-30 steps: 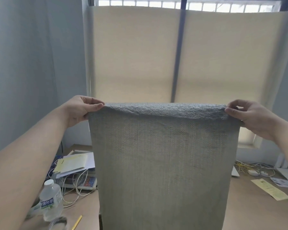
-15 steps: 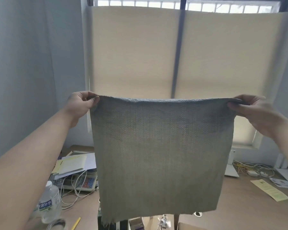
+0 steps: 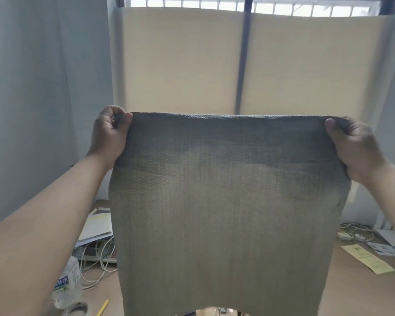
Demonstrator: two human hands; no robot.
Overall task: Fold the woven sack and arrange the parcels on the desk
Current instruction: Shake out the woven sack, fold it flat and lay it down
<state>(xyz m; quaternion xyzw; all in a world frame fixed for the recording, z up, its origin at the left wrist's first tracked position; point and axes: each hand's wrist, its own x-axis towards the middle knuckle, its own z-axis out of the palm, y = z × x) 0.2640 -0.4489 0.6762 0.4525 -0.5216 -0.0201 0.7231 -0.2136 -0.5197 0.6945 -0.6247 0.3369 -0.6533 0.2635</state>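
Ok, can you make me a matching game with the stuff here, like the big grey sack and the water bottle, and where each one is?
Things
1. grey woven sack
2. clear plastic water bottle
3. long pale-yellow paper slip
4. yellow pencil

Places
A. flat on the wooden desk, at the right
B. at the bottom edge, just right of the bottle
C. up in the air, pinched at its top corners by the left hand and right hand
D. at the far left, beside the white cables

Pairs: 1-C, 2-D, 3-A, 4-B
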